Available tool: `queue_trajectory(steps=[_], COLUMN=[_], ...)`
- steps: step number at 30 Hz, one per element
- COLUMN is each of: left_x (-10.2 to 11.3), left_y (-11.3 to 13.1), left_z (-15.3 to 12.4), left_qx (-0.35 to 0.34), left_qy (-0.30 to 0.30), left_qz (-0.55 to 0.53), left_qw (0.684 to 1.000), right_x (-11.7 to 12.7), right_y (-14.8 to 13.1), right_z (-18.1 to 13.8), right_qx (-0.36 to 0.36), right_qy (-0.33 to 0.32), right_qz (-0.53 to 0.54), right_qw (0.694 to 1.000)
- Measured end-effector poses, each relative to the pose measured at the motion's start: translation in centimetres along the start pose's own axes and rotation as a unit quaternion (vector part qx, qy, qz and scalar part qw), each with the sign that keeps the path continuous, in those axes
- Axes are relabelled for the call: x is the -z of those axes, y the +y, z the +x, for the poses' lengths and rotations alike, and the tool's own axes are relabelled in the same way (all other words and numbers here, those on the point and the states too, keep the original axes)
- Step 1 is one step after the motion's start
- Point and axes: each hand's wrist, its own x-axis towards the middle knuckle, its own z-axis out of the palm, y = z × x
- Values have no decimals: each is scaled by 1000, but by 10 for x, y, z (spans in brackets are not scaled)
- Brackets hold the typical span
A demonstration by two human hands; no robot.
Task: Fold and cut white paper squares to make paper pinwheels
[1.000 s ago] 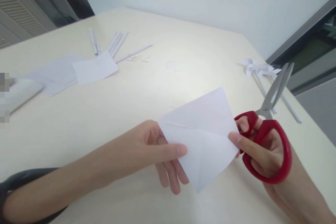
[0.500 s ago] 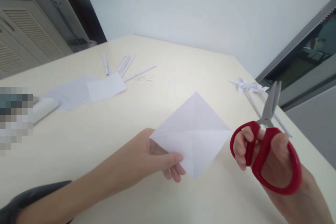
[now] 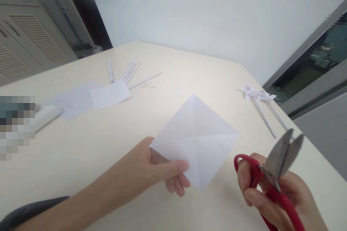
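Observation:
A square sheet of white paper [image 3: 195,133], turned like a diamond and creased along both diagonals, is pinched at its lower left edge by my left hand [image 3: 165,171]. The thumb lies on top and the fingers are underneath. To the right of the sheet, my right hand [image 3: 273,191] grips the red handles of a pair of scissors [image 3: 273,173]. Their metal blades point up and away, slightly parted, and do not touch the paper. The lower handle runs off the bottom of the view.
Two paper pinwheels [image 3: 261,95] on white sticks lie near the table's right edge. At the left are loose paper sheets [image 3: 110,95], several rolled paper sticks [image 3: 128,72] and thin scraps [image 3: 149,85]. A wall [image 3: 189,11] stands behind the table [image 3: 200,66].
The scissors have turned in my right hand and moved lower, their blades now tipped to the right and more parted. The left hand still holds the paper, shifted slightly.

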Motion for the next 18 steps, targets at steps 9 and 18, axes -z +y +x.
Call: queue_trajectory(steps=[9, 18], left_x=[0, -2], left_y=[-5, 5], left_z=[2, -1], left_qx=[-3, -15], left_qy=[15, 62], left_qz=[-5, 6], left_qw=[1000, 998], right_x=[12, -5], right_y=[9, 4], right_z=[8, 7], right_qx=[-33, -141], right_qy=[-49, -159], right_qz=[222, 267], right_qw=[973, 940])
